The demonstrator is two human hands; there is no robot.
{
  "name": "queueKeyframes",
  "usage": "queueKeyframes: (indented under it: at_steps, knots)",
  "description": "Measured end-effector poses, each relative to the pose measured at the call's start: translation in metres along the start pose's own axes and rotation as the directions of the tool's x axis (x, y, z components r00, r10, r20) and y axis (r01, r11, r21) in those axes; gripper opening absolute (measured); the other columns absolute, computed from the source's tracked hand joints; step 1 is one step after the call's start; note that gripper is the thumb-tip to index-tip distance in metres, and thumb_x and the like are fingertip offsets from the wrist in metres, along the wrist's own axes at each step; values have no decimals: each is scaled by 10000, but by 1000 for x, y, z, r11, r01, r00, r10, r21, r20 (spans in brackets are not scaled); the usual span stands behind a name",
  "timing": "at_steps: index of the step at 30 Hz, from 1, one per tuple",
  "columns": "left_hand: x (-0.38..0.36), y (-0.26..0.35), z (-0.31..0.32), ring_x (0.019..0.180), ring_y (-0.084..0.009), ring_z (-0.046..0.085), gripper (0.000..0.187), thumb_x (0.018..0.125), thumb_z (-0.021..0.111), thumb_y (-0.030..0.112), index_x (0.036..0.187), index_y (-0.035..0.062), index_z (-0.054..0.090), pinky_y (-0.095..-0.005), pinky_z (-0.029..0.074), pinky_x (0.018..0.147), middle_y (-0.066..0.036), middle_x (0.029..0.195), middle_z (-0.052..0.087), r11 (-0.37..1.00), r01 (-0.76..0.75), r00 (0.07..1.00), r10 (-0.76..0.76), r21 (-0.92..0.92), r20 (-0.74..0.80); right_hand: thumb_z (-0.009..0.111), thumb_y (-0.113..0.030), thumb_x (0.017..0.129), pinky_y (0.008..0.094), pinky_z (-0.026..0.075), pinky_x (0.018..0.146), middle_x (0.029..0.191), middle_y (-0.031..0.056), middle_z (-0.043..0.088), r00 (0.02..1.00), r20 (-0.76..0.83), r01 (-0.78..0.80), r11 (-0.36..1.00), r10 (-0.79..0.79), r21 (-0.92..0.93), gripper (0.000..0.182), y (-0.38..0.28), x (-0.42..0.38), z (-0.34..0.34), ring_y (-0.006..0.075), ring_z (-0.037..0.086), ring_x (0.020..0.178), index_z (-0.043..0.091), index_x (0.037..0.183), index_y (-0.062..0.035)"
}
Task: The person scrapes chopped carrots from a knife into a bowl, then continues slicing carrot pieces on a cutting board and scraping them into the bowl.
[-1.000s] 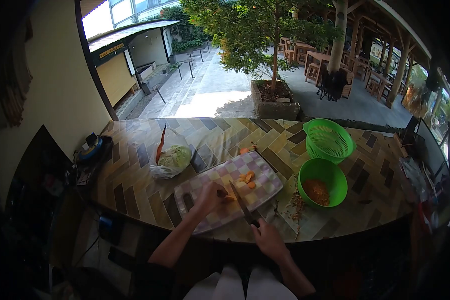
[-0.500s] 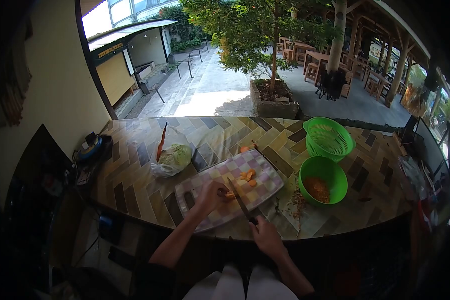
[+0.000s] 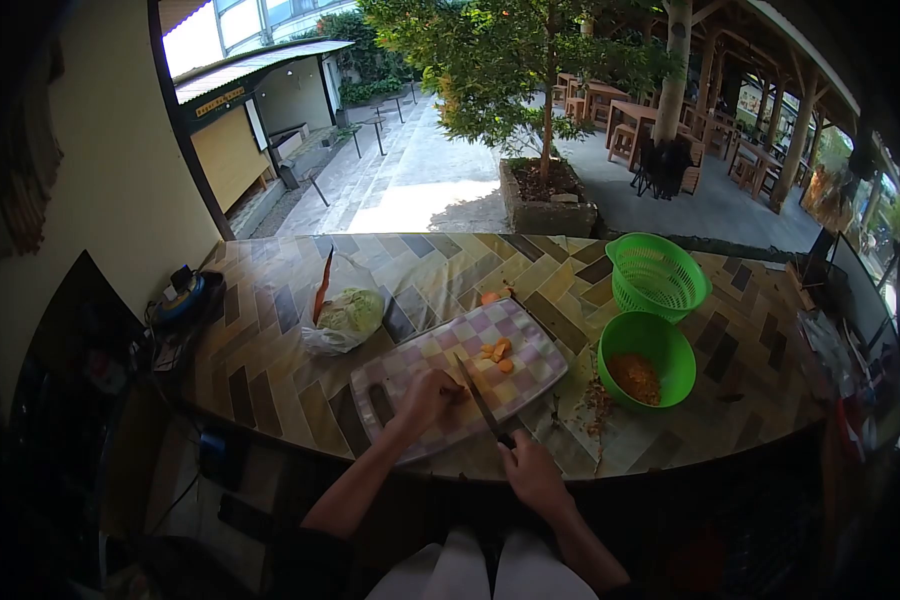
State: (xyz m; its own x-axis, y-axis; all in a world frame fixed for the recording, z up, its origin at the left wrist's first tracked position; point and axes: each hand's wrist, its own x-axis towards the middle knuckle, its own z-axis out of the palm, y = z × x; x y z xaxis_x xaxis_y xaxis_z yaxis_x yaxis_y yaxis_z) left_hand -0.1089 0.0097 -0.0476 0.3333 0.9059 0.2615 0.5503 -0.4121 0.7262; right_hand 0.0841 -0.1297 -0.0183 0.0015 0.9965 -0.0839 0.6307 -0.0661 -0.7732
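A checkered pink-and-yellow cutting board [image 3: 535,372] lies tilted on the table in front of me. On it, my left hand [image 3: 430,397] is closed around a piece of carrot, mostly hidden by the fingers. My right hand [image 3: 534,472] grips the dark handle of a knife [image 3: 479,398]. The blade slants up and left across the board, just right of my left fingers. Beyond the blade, several cut carrot pieces [image 3: 497,351] sit in a small group.
A green bowl [image 3: 687,362] with orange shreds stands right of the board, a green colander [image 3: 692,285] behind it. Peelings [image 3: 596,405] lie between board and bowl. At left, a plastic bag [image 3: 327,341] holds cabbage [image 3: 351,310], with a thin carrot [image 3: 323,285] upright beside it.
My left hand has turned and shifted slightly, now covering more of the carrot it holds. The knife and right hand stay almost in place.
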Motion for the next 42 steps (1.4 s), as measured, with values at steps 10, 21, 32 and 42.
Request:
queueKeyframes:
  at_steps: [10, 21, 32, 42]
  knots:
    - [-10, 10, 6, 818, -334, 694, 186, 718, 666, -10, 870, 25, 768, -382, 543, 761, -196, 851, 706, 998, -24, 985, 33, 55, -168, 453, -273, 1020, 559, 483, 674, 768, 291, 631, 1000, 23, 24, 964, -19, -264, 294, -14, 0, 9, 489, 623, 776, 484, 994, 18]
    - [-12, 9, 7, 844, -342, 685, 161, 727, 668, -6, 857, 10, 762, -393, 533, 803, -196, 858, 707, 999, 4, 987, 2, 36, -164, 471, -277, 1012, 566, 468, 692, 776, 296, 627, 999, 50, -5, 970, 17, -241, 312, -16, 7, 5, 492, 612, 786, 495, 984, 32]
    - [-21, 9, 19, 963, -346, 640, 174, 740, 643, -4, 873, 7, 755, -409, 490, 888, -194, 902, 705, 1000, -8, 977, 4, -19, -214, 453, -274, 1022, 564, 472, 657, 743, 283, 624, 1000, -7, 21, 989, -23, -149, 293, -6, 6, 13, 477, 622, 755, 491, 972, 12]
    - [-24, 13, 20, 962, -348, 632, 152, 785, 656, 29, 903, 6, 749, -410, 494, 852, -201, 923, 689, 996, 86, 975, -91, -33, -202, 440, -265, 1030, 543, 488, 609, 698, 257, 625, 1000, 11, 29, 976, -28, -216, 276, -12, 5, 16, 451, 638, 699, 465, 987, 6]
